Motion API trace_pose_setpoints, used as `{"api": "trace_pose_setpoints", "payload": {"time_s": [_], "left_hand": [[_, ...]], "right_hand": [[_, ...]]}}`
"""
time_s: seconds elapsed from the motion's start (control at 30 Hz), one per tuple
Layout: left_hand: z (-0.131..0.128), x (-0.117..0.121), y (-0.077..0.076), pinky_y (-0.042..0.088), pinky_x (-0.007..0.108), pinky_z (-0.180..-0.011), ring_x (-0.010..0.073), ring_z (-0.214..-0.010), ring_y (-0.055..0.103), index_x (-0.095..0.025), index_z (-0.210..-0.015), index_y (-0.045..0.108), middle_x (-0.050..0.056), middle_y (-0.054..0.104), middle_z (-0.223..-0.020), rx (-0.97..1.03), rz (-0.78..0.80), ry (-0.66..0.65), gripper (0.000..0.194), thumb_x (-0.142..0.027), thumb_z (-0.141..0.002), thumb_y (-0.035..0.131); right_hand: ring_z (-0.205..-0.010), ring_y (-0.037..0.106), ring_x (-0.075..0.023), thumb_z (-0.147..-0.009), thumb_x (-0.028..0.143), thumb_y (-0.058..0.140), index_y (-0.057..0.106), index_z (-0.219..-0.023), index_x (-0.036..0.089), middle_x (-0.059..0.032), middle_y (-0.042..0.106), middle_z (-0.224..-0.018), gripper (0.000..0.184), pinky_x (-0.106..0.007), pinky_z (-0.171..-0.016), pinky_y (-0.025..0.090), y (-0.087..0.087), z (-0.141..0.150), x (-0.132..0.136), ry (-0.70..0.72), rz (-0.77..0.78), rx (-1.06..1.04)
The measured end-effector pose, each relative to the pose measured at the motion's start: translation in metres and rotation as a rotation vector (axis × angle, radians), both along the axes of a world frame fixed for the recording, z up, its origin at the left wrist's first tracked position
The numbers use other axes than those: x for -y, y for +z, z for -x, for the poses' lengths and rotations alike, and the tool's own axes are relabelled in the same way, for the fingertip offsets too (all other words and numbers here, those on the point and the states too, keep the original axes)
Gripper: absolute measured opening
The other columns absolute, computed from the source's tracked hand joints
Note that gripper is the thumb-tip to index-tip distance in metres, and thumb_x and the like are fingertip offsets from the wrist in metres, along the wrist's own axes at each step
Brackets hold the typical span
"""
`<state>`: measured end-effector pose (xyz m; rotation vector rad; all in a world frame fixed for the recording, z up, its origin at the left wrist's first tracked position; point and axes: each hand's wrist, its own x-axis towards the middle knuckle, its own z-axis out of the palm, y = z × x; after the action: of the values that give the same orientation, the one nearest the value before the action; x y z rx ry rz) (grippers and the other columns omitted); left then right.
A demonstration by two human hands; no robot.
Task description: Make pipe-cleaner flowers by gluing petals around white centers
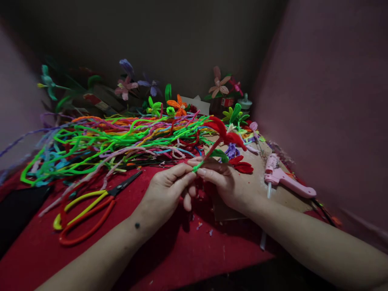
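Between my two hands is a pipe-cleaner flower with red petals (pixel 224 131) and a thin stem wrapped in green near its lower end (pixel 197 165). My left hand (pixel 169 184) pinches the green end between thumb and fingers. From the other side, my right hand (pixel 221 180) pinches the same stem just above, its thumb close to my left fingertips. The stem tilts up to the right, and a green leaf (pixel 220 154) shows beside it. Red loops (pixel 241 164) lie on the board just past my right hand.
A heap of coloured pipe cleaners (pixel 121 137) spreads across the red cloth (pixel 182 250). Scissors (pixel 91 210) with yellow and red handles lie left. A pink glue gun (pixel 279 178) rests on a cardboard piece (pixel 251 186) at right. Finished flowers (pixel 178 106) stand along the back wall.
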<state>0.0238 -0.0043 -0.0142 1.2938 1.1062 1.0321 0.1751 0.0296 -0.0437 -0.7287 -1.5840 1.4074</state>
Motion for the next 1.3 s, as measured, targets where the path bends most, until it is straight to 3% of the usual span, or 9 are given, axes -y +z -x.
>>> {"api": "trace_pose_setpoints", "payload": {"time_s": [0.13, 0.33, 0.47, 0.57, 0.73, 0.9, 1.0, 1.17, 1.3], "left_hand": [[0.003, -0.004, -0.005, 0.041, 0.017, -0.038, 0.0062, -0.031, 0.048, -0.015, -0.066, 0.059, -0.003, 0.058, -0.048, 0.153, 0.12, -0.114, 0.021, -0.026, -0.083, 0.054], [0.004, -0.006, -0.006, 0.043, 0.02, -0.029, 0.004, -0.025, 0.035, -0.014, -0.077, 0.06, -0.005, 0.053, -0.045, 0.427, 0.354, -0.22, 0.014, -0.023, -0.084, 0.053], [0.005, -0.006, -0.005, 0.039, 0.016, -0.026, 0.0009, -0.023, 0.023, -0.014, -0.076, 0.06, -0.007, 0.044, -0.039, 0.556, 0.423, -0.303, 0.017, -0.02, -0.087, 0.047], [0.006, -0.007, -0.006, 0.038, 0.015, -0.025, 0.0002, -0.023, 0.021, -0.013, -0.077, 0.06, -0.007, 0.046, -0.04, 0.579, 0.439, -0.342, 0.018, -0.02, -0.087, 0.046], [0.006, -0.006, -0.007, 0.044, 0.019, -0.034, 0.0035, -0.027, 0.037, -0.014, -0.072, 0.058, -0.003, 0.054, -0.046, 0.391, 0.341, -0.299, 0.021, -0.026, -0.086, 0.05], [0.0, -0.002, -0.007, 0.042, 0.018, -0.042, 0.0075, -0.043, 0.053, -0.016, -0.079, 0.055, -0.003, 0.059, -0.059, 0.021, 0.129, -0.015, 0.015, -0.03, -0.079, 0.06], [-0.002, -0.002, -0.007, 0.047, 0.022, -0.049, 0.0115, -0.055, 0.057, -0.017, -0.082, 0.055, -0.002, 0.06, -0.066, -0.142, 0.015, 0.083, 0.019, -0.03, -0.073, 0.065], [0.003, -0.003, 0.002, 0.047, 0.023, -0.066, 0.0135, -0.074, 0.058, -0.018, -0.085, 0.057, 0.0, 0.062, -0.082, -0.201, -0.175, 0.167, 0.022, -0.032, -0.071, 0.068], [0.005, -0.001, 0.011, 0.044, 0.021, -0.059, 0.0113, -0.067, 0.054, -0.019, -0.085, 0.059, -0.002, 0.06, -0.077, -0.147, -0.126, 0.127, 0.021, -0.031, -0.07, 0.068]], "right_hand": [[-0.09, 0.063, -0.0172, -0.082, 0.033, 0.057, 0.072, -0.095, 0.025, -0.0005, 0.071, -0.089, 0.021, -0.031, -0.087, 0.046, 0.005, 0.0, 0.0, 0.011, 0.044, -0.044], [-0.101, 0.06, -0.0159, -0.08, 0.021, 0.061, 0.071, -0.099, 0.03, 0.0003, 0.068, -0.106, 0.022, -0.033, -0.095, 0.043, 0.001, 0.0, 0.001, 0.036, 0.095, -0.211], [-0.103, 0.06, -0.0172, -0.08, 0.02, 0.062, 0.071, -0.098, 0.029, -0.0006, 0.069, -0.105, 0.022, -0.034, -0.094, 0.044, 0.003, 0.001, 0.002, 0.033, 0.098, -0.23], [-0.097, 0.062, -0.018, -0.078, 0.023, 0.064, 0.072, -0.094, 0.027, -0.0009, 0.07, -0.097, 0.018, -0.035, -0.091, 0.046, 0.004, 0.001, 0.004, 0.021, 0.119, -0.236], [-0.086, 0.064, -0.0174, -0.078, 0.023, 0.063, 0.072, -0.09, 0.025, -0.0017, 0.071, -0.089, 0.015, -0.033, -0.082, 0.049, 0.004, 0.001, 0.005, -0.001, 0.156, -0.211], [-0.084, 0.064, -0.0175, -0.078, 0.023, 0.061, 0.072, -0.089, 0.024, -0.0002, 0.071, -0.086, 0.015, -0.033, -0.083, 0.047, 0.007, 0.002, 0.005, -0.095, 0.115, -0.126], [-0.088, 0.063, -0.0176, -0.077, 0.022, 0.061, 0.071, -0.086, 0.024, 0.0008, 0.071, -0.086, 0.014, -0.032, -0.086, 0.045, 0.008, 0.002, 0.005, -0.137, 0.079, -0.097], [-0.088, 0.062, -0.0176, -0.08, 0.026, 0.058, 0.071, -0.084, 0.026, 0.0017, 0.07, -0.085, 0.013, -0.032, -0.086, 0.044, 0.012, 0.001, 0.006, -0.137, 0.03, 0.044], [-0.083, 0.061, -0.0176, -0.08, 0.031, 0.059, 0.069, -0.076, 0.025, 0.0016, 0.068, -0.079, 0.012, -0.031, -0.08, 0.046, 0.014, 0.004, 0.012, -0.037, 0.047, 0.076]]}}
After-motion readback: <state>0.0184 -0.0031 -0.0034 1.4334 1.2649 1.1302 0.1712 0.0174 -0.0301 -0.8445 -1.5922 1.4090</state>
